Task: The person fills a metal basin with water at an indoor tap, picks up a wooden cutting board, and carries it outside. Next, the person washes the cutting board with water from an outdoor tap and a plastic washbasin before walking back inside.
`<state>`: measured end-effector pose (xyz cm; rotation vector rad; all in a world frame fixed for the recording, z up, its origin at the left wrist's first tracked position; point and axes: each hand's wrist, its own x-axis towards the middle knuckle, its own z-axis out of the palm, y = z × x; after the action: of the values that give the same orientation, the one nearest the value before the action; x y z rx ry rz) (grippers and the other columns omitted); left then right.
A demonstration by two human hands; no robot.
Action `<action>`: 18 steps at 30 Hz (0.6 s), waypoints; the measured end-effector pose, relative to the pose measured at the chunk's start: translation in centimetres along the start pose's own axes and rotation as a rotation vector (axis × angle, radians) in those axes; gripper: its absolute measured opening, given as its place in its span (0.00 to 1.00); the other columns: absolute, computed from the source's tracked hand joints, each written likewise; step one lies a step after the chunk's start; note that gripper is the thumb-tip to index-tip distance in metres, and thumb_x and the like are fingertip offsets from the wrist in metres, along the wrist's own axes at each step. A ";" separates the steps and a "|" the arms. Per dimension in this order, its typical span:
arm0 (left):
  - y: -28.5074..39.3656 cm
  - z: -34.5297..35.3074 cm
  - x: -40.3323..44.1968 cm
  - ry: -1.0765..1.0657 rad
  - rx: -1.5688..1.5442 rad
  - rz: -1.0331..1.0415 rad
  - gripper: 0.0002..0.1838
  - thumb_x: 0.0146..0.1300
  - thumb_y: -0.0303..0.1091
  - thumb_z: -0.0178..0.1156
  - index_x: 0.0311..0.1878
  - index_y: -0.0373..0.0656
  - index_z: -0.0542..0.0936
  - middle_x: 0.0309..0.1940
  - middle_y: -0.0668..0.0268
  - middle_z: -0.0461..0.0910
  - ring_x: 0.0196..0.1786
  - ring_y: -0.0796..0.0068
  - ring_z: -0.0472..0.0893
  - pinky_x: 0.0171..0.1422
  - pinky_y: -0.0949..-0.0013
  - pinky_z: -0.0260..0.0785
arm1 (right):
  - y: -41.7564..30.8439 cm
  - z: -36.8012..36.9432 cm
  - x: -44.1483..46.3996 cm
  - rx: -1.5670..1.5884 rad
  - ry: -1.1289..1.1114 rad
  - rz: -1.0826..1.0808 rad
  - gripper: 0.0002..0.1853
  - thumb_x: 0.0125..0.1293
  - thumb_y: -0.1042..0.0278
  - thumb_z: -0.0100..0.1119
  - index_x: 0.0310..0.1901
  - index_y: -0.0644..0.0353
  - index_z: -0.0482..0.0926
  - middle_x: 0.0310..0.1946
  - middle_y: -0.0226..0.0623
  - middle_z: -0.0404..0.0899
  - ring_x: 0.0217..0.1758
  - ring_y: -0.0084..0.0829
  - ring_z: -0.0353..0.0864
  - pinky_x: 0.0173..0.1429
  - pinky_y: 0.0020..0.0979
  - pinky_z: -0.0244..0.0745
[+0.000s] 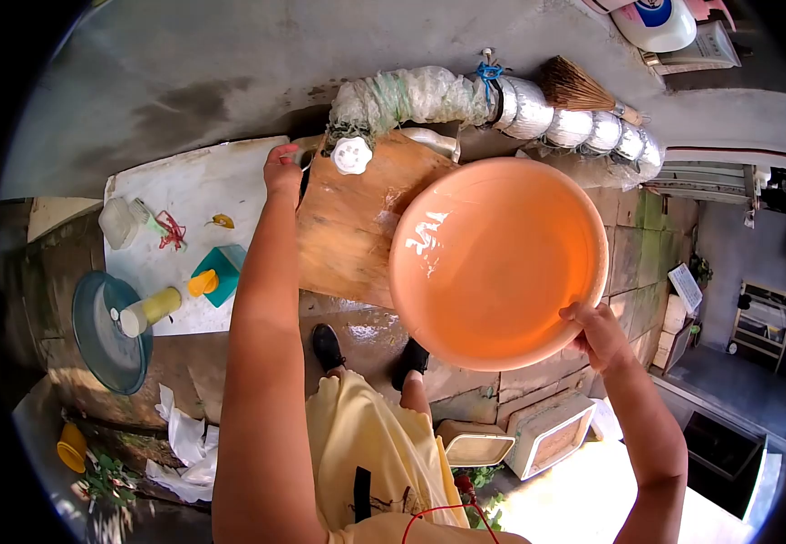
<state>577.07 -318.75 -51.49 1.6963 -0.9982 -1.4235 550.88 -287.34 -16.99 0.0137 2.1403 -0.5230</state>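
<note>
With the fingers (576, 315) of my right hand (600, 337) I have the orange basin (502, 258) gripped by its rim, thumb over the edge. It is in front of me, right of centre, and hides part of the wooden board (348, 227). My left hand (281, 170) is at the board's far left corner, fingers bent; I can't tell whether they're closed on anything.

Above the board, a pipe wrapped in clear plastic (420, 95) and silver foil runs off to the right, tied with blue string (488, 72). A white knob (351, 156) sits in front of it, over the board, and a straw brush (583, 89) lies against the foil. On the white slab (189, 186) to my left are a teal container (223, 272) with a yellow piece at its side, a pale yellow cylinder (151, 311), red string (172, 230), a yellowish leaf (223, 220) and a translucent tub (118, 224). A green basin (110, 340) is just beside the slab. Two pale rectangular trays (549, 435) are beyond the orange basin's lower edge, near the paving.

The white bottle (660, 25) at top right has a blue label, too small to read. My basin is round and wide, plain and smooth, with glossy white reflections inside.
</note>
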 end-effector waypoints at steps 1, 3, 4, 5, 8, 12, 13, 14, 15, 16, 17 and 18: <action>0.6 -0.2 -0.1 0.005 0.012 -0.023 0.26 0.36 0.10 0.45 0.39 0.47 0.75 0.30 0.71 0.62 0.30 0.79 0.67 0.30 0.77 0.61 | -0.5 0.0 0.0 -0.022 -0.009 -0.011 0.14 0.50 0.64 0.55 0.35 0.65 0.74 0.28 0.34 0.75 0.25 0.23 0.74 0.28 0.21 0.70; -0.5 -0.6 0.2 0.025 0.077 0.087 0.22 0.37 0.12 0.47 0.36 0.46 0.76 0.30 0.69 0.66 0.33 0.77 0.69 0.34 0.76 0.63 | -1.4 0.3 -0.1 -0.019 -0.008 -0.011 0.14 0.50 0.64 0.54 0.35 0.65 0.74 0.27 0.34 0.75 0.25 0.23 0.74 0.28 0.20 0.70; -1.4 -0.9 0.5 0.047 0.138 0.196 0.18 0.39 0.13 0.50 0.34 0.46 0.76 0.31 0.67 0.70 0.35 0.76 0.71 0.39 0.74 0.64 | -1.6 0.3 0.0 -0.034 -0.020 -0.036 0.14 0.50 0.64 0.54 0.35 0.65 0.74 0.27 0.34 0.75 0.25 0.23 0.74 0.28 0.21 0.71; -2.2 -1.4 0.7 0.044 0.142 0.199 0.18 0.39 0.13 0.50 0.34 0.46 0.76 0.31 0.67 0.70 0.35 0.76 0.71 0.39 0.74 0.64 | -1.7 0.4 0.0 -0.049 -0.034 -0.062 0.14 0.50 0.64 0.54 0.35 0.66 0.74 0.27 0.34 0.75 0.25 0.23 0.74 0.29 0.21 0.72; -3.6 -3.0 1.1 0.011 0.293 0.381 0.14 0.42 0.15 0.54 0.32 0.44 0.76 0.32 0.64 0.74 0.36 0.72 0.74 0.40 0.71 0.66 | -1.8 1.1 -0.1 -0.035 -0.056 -0.066 0.14 0.50 0.65 0.54 0.35 0.67 0.73 0.27 0.36 0.75 0.26 0.24 0.75 0.31 0.22 0.73; -0.9 -3.5 -1.5 -0.059 0.509 0.185 0.06 0.51 0.25 0.51 0.32 0.46 0.75 0.29 0.62 0.77 0.33 0.64 0.76 0.38 0.66 0.67 | -1.5 2.0 -0.2 -0.038 -0.051 -0.025 0.14 0.50 0.65 0.54 0.35 0.68 0.73 0.28 0.37 0.75 0.26 0.25 0.76 0.32 0.23 0.75; 0.9 -3.5 -3.2 -0.043 0.777 0.104 0.06 0.54 0.28 0.48 0.32 0.47 0.75 0.29 0.62 0.77 0.33 0.61 0.77 0.38 0.64 0.67 | -1.2 1.9 -0.1 -0.027 -0.059 -0.003 0.14 0.50 0.65 0.54 0.35 0.67 0.73 0.28 0.37 0.75 0.26 0.24 0.76 0.32 0.23 0.74; 2.4 -3.4 -4.9 -0.003 0.814 0.089 0.08 0.57 0.33 0.45 0.33 0.50 0.74 0.30 0.62 0.77 0.36 0.59 0.76 0.38 0.62 0.67 | -1.0 1.9 -0.1 -0.013 -0.062 0.015 0.15 0.50 0.65 0.54 0.36 0.67 0.73 0.28 0.36 0.76 0.26 0.24 0.76 0.32 0.22 0.74; 2.0 -3.3 -5.2 -0.009 0.808 0.097 0.08 0.57 0.33 0.45 0.33 0.50 0.74 0.30 0.62 0.77 0.36 0.59 0.76 0.38 0.62 0.67 | -0.9 1.9 -0.2 -0.008 -0.053 0.011 0.15 0.50 0.65 0.54 0.36 0.67 0.73 0.28 0.36 0.76 0.26 0.24 0.76 0.32 0.22 0.74; 1.2 -3.3 -5.6 0.059 0.805 0.148 0.07 0.56 0.33 0.46 0.33 0.50 0.74 0.29 0.61 0.77 0.35 0.58 0.76 0.37 0.62 0.67 | -0.6 2.0 -0.3 0.013 -0.045 0.034 0.15 0.50 0.65 0.54 0.36 0.67 0.73 0.28 0.36 0.75 0.26 0.23 0.76 0.32 0.22 0.74; 0.6 -3.6 -5.8 0.131 0.800 0.202 0.07 0.55 0.33 0.47 0.33 0.50 0.74 0.29 0.61 0.77 0.34 0.58 0.76 0.37 0.61 0.67 | -0.4 2.2 -0.4 0.036 -0.039 0.053 0.15 0.49 0.64 0.54 0.36 0.66 0.73 0.28 0.35 0.75 0.26 0.22 0.76 0.32 0.21 0.74; 0.7 -3.9 -6.1 0.131 0.797 0.209 0.07 0.55 0.33 0.47 0.33 0.50 0.74 0.29 0.61 0.77 0.34 0.58 0.76 0.37 0.61 0.67 | -0.1 2.3 -0.3 0.041 -0.036 0.048 0.15 0.49 0.64 0.54 0.36 0.66 0.73 0.28 0.35 0.75 0.26 0.22 0.76 0.32 0.21 0.74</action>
<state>580.22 -313.52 -47.55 2.0993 -1.7542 -0.7950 552.83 -288.25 -17.83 0.0774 2.0885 -0.5349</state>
